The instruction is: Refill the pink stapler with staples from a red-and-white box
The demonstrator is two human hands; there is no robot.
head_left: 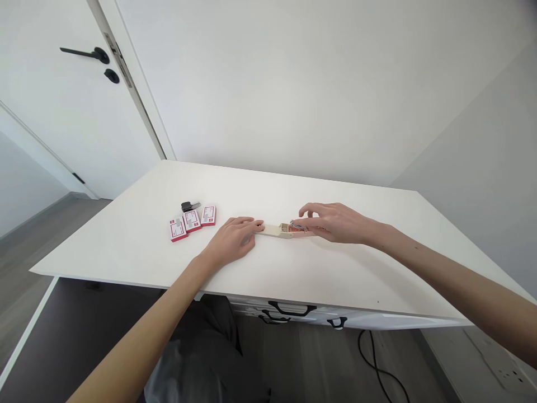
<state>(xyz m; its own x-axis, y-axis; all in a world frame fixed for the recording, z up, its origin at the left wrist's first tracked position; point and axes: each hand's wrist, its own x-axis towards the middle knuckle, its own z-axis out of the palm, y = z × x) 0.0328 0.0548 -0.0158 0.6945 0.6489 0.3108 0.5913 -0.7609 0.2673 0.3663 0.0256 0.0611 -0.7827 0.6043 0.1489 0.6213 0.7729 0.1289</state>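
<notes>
A bare left forearm point(151, 336) is slanting up from the lower edge, nearest the lens, passing beside dark grey trousers point(188, 364) and leading onto a white tabletop point(314, 268). At far left, a white door point(54, 112) is showing its black lever handle point(99, 55). On the tabletop's left part, three red-and-white boxes point(192, 221) are lying flat in a slanting row, close together, while a small black-and-metal tool point(187, 206) is resting just behind them. Right of the boxes, the left hand point(232, 239) is lying over the left end of a long cream-coloured stapler point(271, 230), the fingers bending loosely and the thumb standing apart on the near side; whether they are gripping it cannot be told. The stapler itself is lying opened out near the middle of the tabletop, exposing metal and orange parts between the hands. Below it, black drawer handles point(292, 312) are jutting from the front of the furniture. The right hand point(335, 222) is bending over the stapler's right end, its fingers half curled at the metal part, the index arching above; whether they are pinching anything cannot be told. A black cable point(375, 366) is looping across the floor, and a socket panel point(509, 372) is showing at lower right.
</notes>
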